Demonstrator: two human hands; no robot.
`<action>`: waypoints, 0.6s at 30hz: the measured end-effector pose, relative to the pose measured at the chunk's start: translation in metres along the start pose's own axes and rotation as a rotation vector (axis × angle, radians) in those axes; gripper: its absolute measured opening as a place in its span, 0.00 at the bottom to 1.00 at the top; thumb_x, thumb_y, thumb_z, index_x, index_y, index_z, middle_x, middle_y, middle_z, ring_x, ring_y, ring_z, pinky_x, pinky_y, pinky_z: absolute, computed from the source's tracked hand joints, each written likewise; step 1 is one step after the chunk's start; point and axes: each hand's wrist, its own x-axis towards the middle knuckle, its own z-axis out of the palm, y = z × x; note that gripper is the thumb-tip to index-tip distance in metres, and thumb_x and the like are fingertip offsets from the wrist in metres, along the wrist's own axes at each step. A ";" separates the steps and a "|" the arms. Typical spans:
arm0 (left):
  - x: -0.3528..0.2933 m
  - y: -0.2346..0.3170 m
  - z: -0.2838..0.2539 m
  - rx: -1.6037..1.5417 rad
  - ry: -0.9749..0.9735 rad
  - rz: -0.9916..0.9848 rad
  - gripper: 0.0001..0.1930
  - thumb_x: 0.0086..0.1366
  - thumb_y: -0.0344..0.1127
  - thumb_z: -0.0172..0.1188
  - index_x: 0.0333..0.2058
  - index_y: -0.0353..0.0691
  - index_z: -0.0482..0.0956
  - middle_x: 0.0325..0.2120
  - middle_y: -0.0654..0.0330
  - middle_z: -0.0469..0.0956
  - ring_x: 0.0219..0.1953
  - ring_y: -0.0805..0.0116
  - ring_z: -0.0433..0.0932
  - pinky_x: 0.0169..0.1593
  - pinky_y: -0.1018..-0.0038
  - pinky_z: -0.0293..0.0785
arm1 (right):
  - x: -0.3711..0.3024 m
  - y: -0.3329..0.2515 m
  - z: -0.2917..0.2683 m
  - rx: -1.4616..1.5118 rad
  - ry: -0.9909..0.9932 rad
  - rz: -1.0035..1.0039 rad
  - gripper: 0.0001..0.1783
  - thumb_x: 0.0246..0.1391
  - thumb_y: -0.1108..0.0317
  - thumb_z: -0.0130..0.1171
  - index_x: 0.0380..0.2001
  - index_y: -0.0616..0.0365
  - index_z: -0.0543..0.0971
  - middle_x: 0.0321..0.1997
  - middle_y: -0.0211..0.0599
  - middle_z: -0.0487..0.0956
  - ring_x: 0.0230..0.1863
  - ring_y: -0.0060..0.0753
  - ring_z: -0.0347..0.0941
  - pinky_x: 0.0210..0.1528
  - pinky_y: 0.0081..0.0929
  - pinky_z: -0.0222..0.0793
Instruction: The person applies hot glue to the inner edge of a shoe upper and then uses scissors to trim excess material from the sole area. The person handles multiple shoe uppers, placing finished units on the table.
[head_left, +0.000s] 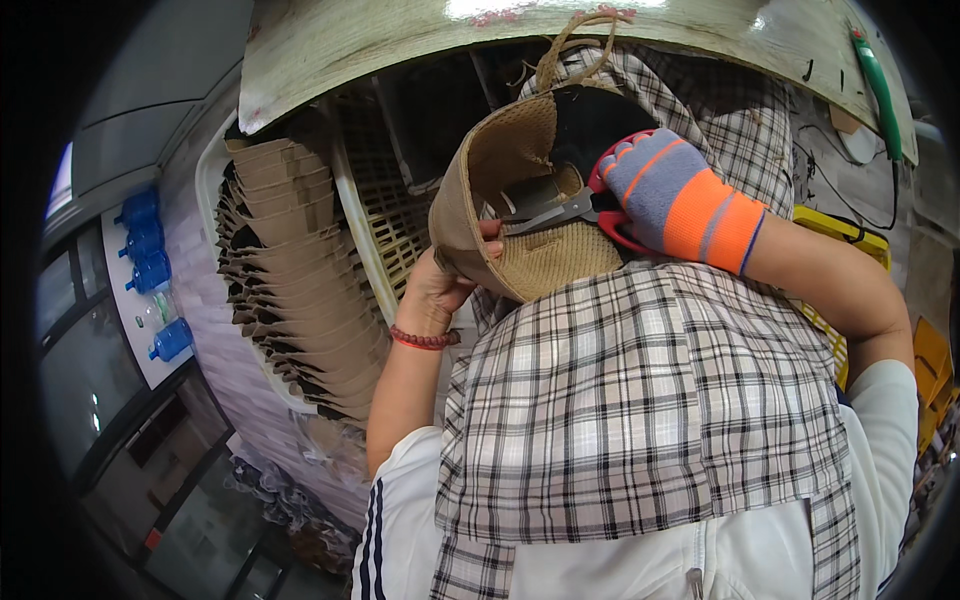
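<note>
On my lap is a tan, woven-textured fabric piece (470, 215), curved like an open bag, with black material inside and a cord loop at its far end. My bare left hand (445, 280), with a beaded bracelet at the wrist, grips its near left edge, fingertips folded over to the inside. A grey and orange glove covers my right hand (680, 195), closed around the red handles of a pair of scissors (555, 213). The blades reach leftward into the hollow of the piece, their tips close to my left fingertips. Whether they touch the fabric I cannot tell.
Left of me, a white crate (208, 195) holds a long stack of tan folded pieces (290, 250). A cream slatted crate (360, 200) stands beside it. Ahead runs a pale worktable edge (400, 45), with a green-handled tool (878, 90) at its right end. A yellow basket (848, 232) sits by my right arm.
</note>
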 end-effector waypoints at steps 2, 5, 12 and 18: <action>0.003 -0.004 -0.007 0.004 -0.012 -0.017 0.25 0.51 0.23 0.72 0.49 0.26 0.78 0.44 0.50 0.82 0.44 0.62 0.83 0.50 0.68 0.81 | 0.003 -0.001 0.003 -0.018 -0.002 -0.011 0.15 0.49 0.53 0.67 0.36 0.49 0.84 0.32 0.35 0.83 0.38 0.38 0.81 0.41 0.33 0.75; 0.003 -0.003 -0.006 0.032 -0.050 -0.020 0.25 0.56 0.22 0.64 0.54 0.22 0.74 0.47 0.47 0.81 0.46 0.61 0.83 0.55 0.71 0.78 | 0.006 -0.001 0.002 -0.038 -0.028 -0.019 0.16 0.49 0.52 0.67 0.37 0.49 0.84 0.31 0.35 0.83 0.37 0.38 0.81 0.41 0.33 0.76; 0.006 -0.001 -0.004 -0.042 -0.018 -0.038 0.24 0.47 0.21 0.75 0.45 0.28 0.80 0.41 0.51 0.83 0.42 0.59 0.84 0.46 0.65 0.84 | 0.007 0.005 -0.004 0.000 -0.135 0.057 0.15 0.52 0.53 0.65 0.38 0.49 0.84 0.32 0.34 0.84 0.38 0.38 0.82 0.41 0.32 0.77; 0.006 -0.002 -0.009 -0.044 0.019 -0.023 0.22 0.48 0.20 0.75 0.44 0.29 0.80 0.40 0.51 0.83 0.39 0.61 0.84 0.42 0.66 0.85 | 0.009 0.003 0.002 0.006 -0.069 -0.011 0.15 0.52 0.54 0.65 0.39 0.50 0.83 0.33 0.35 0.84 0.37 0.39 0.82 0.40 0.33 0.77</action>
